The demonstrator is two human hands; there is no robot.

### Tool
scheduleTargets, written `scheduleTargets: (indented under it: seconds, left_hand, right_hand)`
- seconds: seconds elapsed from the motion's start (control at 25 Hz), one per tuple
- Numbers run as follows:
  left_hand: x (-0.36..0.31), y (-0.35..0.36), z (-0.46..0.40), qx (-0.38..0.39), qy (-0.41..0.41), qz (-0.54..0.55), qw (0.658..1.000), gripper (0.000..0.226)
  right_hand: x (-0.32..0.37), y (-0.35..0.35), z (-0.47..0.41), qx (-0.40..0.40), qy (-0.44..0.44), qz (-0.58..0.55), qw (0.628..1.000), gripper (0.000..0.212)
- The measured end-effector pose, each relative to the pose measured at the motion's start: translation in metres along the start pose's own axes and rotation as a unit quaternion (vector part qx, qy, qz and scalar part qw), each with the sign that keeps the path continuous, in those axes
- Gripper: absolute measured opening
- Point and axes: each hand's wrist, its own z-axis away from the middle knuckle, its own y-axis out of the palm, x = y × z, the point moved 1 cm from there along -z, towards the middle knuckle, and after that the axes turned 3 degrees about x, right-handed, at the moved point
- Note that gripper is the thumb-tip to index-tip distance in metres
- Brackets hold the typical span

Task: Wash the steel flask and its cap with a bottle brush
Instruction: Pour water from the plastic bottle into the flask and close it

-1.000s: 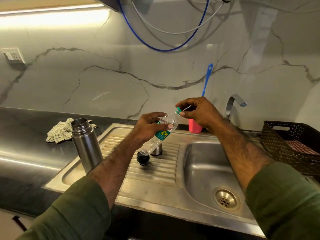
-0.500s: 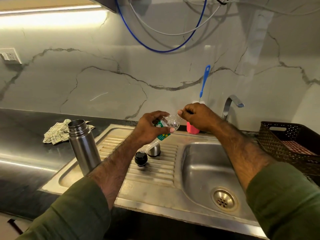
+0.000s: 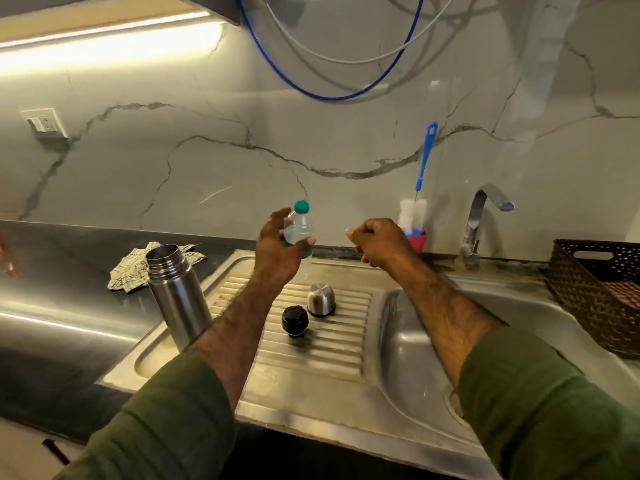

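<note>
The open steel flask (image 3: 178,296) stands upright at the left end of the ribbed draining board (image 3: 332,344). Its steel cap (image 3: 321,300) and black stopper (image 3: 294,320) sit on the ribs near the middle. My left hand (image 3: 278,249) grips a small clear plastic bottle (image 3: 300,227) with a green cap, held upright near the back wall. My right hand (image 3: 375,242) hangs just right of the bottle with fingers curled and nothing visible in it. A blue-handled bottle brush (image 3: 423,168) stands in a red cup (image 3: 417,241) behind my right hand.
A steel tap (image 3: 479,221) rises behind the sink bowl (image 3: 408,344). A dark woven basket (image 3: 595,292) stands at the right. A checked cloth (image 3: 138,268) lies on the black counter behind the flask. Blue and grey hoses hang above.
My right hand has come off the bottle's cap and drawn away to the right. My left hand has turned the bottle from tilted to upright and moved it back toward the wall.
</note>
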Motion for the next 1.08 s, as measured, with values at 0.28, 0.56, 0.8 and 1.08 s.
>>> scheduleTargets:
  seconds: [0.28, 0.56, 0.8, 1.08]
  left_hand:
    - [0.047, -0.002, -0.035, -0.138, -0.093, 0.034, 0.985, 0.068]
    - [0.092, 0.006, -0.078, -0.209, -0.109, -0.006, 0.972, 0.069]
    - [0.109, 0.003, -0.092, -0.218, -0.139, -0.031, 0.965, 0.073]
    - [0.115, -0.005, -0.093, -0.196, -0.162, -0.029, 0.967, 0.091]
  right_hand:
    - [-0.012, 0.076, -0.052, 0.047, 0.037, -0.052, 0.997, 0.021]
    - [-0.023, 0.110, -0.096, 0.057, 0.014, -0.042, 0.997, 0.021]
    - [-0.034, 0.119, -0.119, 0.069, 0.023, -0.042, 0.996, 0.019]
    - [-0.036, 0.110, -0.119, 0.070, 0.028, -0.044, 0.996, 0.020]
